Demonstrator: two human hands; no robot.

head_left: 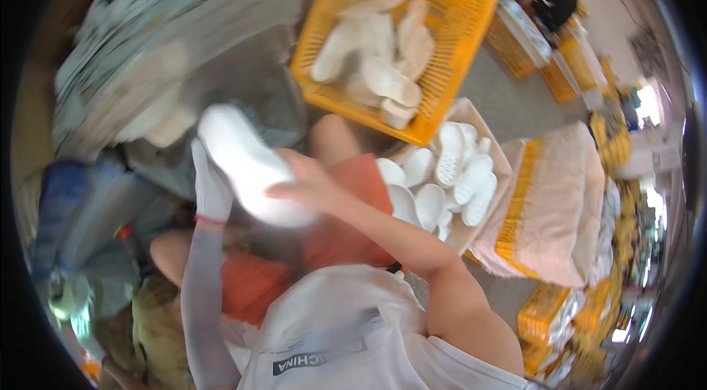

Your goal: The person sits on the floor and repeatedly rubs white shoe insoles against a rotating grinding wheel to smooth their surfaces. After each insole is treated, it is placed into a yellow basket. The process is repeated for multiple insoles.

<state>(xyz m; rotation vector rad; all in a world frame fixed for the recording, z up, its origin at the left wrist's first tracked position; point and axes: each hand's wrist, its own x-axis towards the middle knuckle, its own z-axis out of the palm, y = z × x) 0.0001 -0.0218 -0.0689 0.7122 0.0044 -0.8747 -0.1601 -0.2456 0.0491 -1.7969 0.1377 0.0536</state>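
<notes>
A white shoe sole (247,162) is held over my lap, tilted, and partly smeared by motion. My right hand (298,182) is bare and closed on its lower end, with the thumb across the upper face. Along the sole's left edge lies my left hand (212,187), in a white glove, its visible fingers stretched out. The sole hides part of that hand, so I cannot tell how firmly it touches. Ahead, a yellow plastic crate (313,88) contains several off-white foot-shaped pieces (383,77).
Right of my knees stands a pale box (495,162) of white soles (449,158). Beyond it is a large, pale pink covered stack (552,206). Grey cloth-like material (177,14) is heaped at the left. A person (558,5) sits far right, near more yellow crates (541,313).
</notes>
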